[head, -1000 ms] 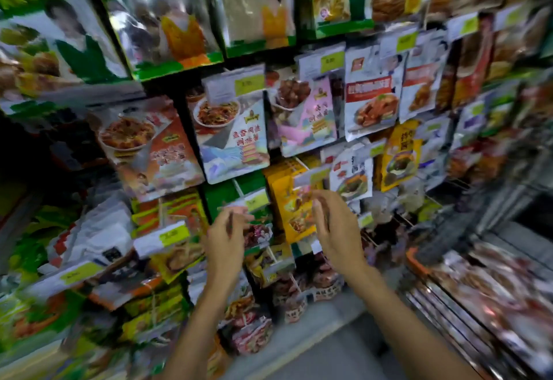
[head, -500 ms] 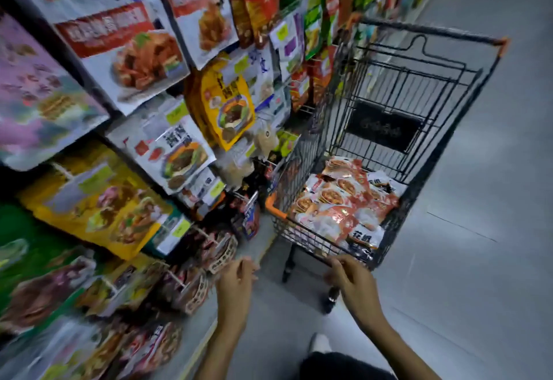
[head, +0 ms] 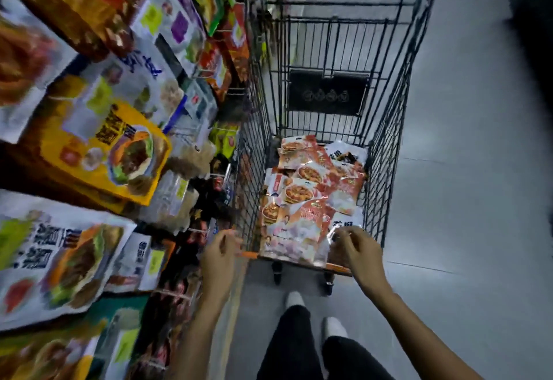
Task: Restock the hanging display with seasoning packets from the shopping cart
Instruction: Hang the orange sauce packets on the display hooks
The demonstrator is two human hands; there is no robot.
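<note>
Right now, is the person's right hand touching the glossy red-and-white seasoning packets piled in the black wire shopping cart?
Touching. The head view shows the right hand pinching a shiny packet edge at the near right corner of the seasoning packets.

Dim, cool light. Display point(head: 98, 152) at left v. blurred, blocky; cart point(head: 326, 95) sharper. Glare on cart packets point(head: 302, 194). Wide-angle bend at edges, top-right corner dark.

Loose pile of red-orange seasoning packets point(head: 308, 191) in black wire shopping cart point(head: 386, 155).
</note>
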